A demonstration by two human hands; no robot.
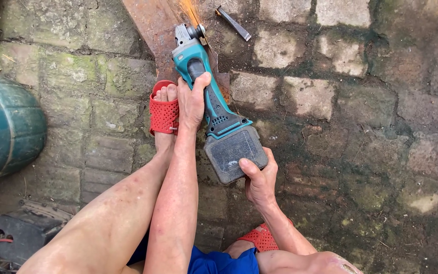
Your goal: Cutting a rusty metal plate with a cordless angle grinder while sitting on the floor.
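Observation:
A teal cordless angle grinder (206, 81) with a grey battery pack (234, 152) points away from me over a rusty metal plate (153, 25). Orange sparks (191, 9) fly from its disc at the top. My left hand (192, 101) wraps the grinder's body from the left, thumb on top. My right hand (259, 180) grips the battery end from below. My left foot in a red perforated sandal (163, 114) rests on the plate's near end.
Mossy brick paving (330, 127) lies all around. A green gas cylinder (6, 127) lies at the left, a dark machine with cables (11, 238) at bottom left. A small metal piece (233, 23) lies beyond the grinder. My other red sandal (259, 238) is below.

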